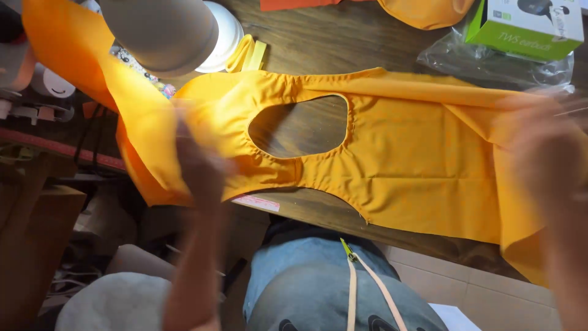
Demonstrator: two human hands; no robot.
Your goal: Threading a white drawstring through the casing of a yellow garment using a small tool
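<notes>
1. A green and white box sits on a clear plastic bag at the table's far right corner; what is inside either is not visible.
2. The orange garment lies spread across the wooden table, its oval cut-out showing bare wood beneath.
3. The left hand is blurred at the garment's left end, seemingly pinching cloth. The right hand is blurred at the right end; its grip cannot be told.
4. The garment's lower hem hangs just over the table's near edge. Open wood lies beyond the garment, up to a yellow strap.
</notes>
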